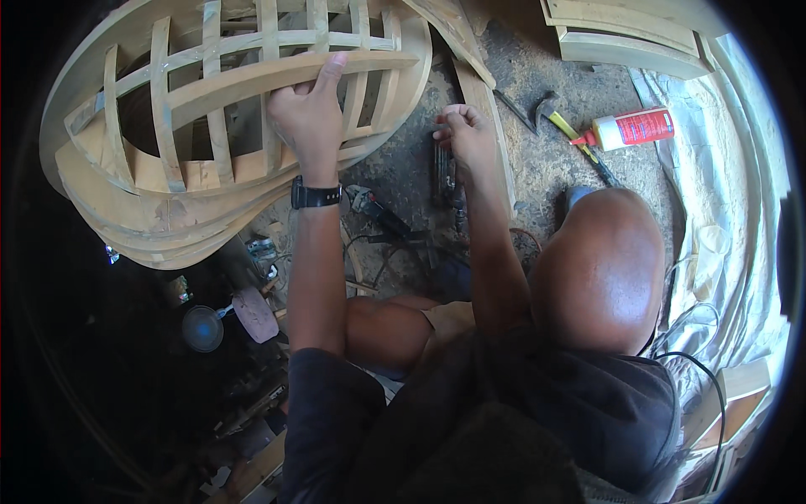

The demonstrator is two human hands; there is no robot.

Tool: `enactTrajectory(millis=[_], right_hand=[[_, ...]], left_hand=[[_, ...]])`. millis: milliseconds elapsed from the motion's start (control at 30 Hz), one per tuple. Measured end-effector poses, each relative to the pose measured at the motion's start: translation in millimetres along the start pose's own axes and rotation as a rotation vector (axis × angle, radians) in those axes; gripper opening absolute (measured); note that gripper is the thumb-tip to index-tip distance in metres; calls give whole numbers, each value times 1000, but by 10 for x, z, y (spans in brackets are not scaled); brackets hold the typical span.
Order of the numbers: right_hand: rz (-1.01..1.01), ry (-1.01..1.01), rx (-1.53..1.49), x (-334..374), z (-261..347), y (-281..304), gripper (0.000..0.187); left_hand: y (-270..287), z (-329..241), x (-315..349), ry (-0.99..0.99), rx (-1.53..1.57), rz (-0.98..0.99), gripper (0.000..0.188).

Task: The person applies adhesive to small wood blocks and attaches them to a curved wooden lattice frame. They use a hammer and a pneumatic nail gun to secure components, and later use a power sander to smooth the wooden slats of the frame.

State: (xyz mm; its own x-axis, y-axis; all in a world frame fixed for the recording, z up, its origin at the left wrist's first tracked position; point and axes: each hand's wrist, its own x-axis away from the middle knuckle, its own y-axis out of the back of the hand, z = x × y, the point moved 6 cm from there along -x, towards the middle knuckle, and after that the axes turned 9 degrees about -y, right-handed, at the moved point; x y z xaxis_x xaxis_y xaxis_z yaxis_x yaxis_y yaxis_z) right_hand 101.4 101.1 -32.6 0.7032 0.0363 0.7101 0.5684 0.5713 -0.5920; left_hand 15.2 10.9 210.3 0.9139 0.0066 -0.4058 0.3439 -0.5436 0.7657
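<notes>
My left hand (309, 122), with a black watch on its wrist, grips a curved wooden slat (227, 90) near its middle, thumb along the upper edge. The slat lies across the upright ribs of a large rounded wooden frame (218, 143) at the upper left. To the right of the frame my right hand (470, 139) is raised above the floor, thumb and fingertips pinched together. Whatever sits between those fingertips is too small to make out. Below the right hand is a dark tool (445, 178), partly hidden by the forearm.
A long wooden board (494, 118) lies right of my right hand. Beyond it are a hammer (567, 126) and a red-and-white squeeze bottle (635, 128). A corded power tool (378, 212) rests on the floor between my arms. Wooden pieces (630, 34) stand at the upper right.
</notes>
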Motion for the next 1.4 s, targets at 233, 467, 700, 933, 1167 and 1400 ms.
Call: enactTrajectory(millis=[233, 467, 700, 933, 1167, 1400], right_hand=[[7, 18, 117, -30, -5, 121, 13], [1, 10, 75, 6, -116, 81, 13], [-5, 82, 216, -147, -163, 48, 13], [-62, 240, 552, -792, 66, -239, 27], [-85, 402, 513, -1271, 162, -346, 40], [-101, 503, 707, -1324, 49, -418, 60]], left_hand=[[-282, -6, -167, -72, 84, -10, 43], [-445, 205, -142, -90, 46, -75, 39], [-350, 186, -247, -149, -164, -7, 31], [-235, 162, -324, -229, -38, 1, 23], [-304, 166, -409, -276, 2, 118, 27], [-337, 350, -408, -284, -66, 337, 39]])
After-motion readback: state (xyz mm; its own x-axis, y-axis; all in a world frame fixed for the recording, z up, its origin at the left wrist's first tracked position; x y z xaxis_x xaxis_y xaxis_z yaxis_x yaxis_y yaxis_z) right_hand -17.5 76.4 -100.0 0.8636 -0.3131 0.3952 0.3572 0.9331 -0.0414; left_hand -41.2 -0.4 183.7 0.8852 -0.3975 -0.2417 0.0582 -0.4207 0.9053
